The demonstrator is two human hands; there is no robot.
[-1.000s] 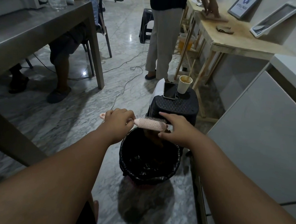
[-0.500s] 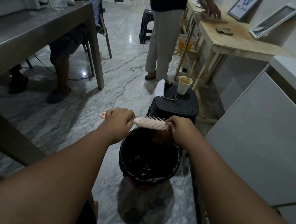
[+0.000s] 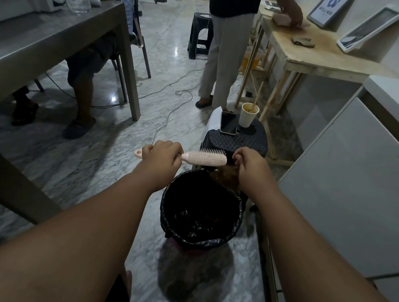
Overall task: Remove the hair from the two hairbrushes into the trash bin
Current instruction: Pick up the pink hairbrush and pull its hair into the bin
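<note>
A pink hairbrush (image 3: pixel 206 158) lies level above the far rim of the trash bin (image 3: pixel 167 209), bristles pointing away from me. My left hand (image 3: pixel 163 159) is shut around its handle. Just off the brush's tip, my right hand (image 3: pixel 249 165) is closed in a fist, and a brownish clump of hair (image 3: pixel 225 178) hangs below it over the bin's far edge. The bin is lined with a black bag and sits on the marble floor. I see only one hairbrush.
A black plastic stool (image 3: pixel 238 141) behind the bin carries a phone (image 3: pixel 228 123) and a paper cup (image 3: pixel 248 115). A grey cabinet (image 3: pixel 355 183) stands to the right, a grey table (image 3: pixel 49 36) to the left, a wooden table (image 3: pixel 316 55) at the back. One person stands, another sits. Cables cross the floor.
My right hand slid from the brush head off past its tip and closed into a fist, pulling hair with it. The left hand and brush stayed almost still.
</note>
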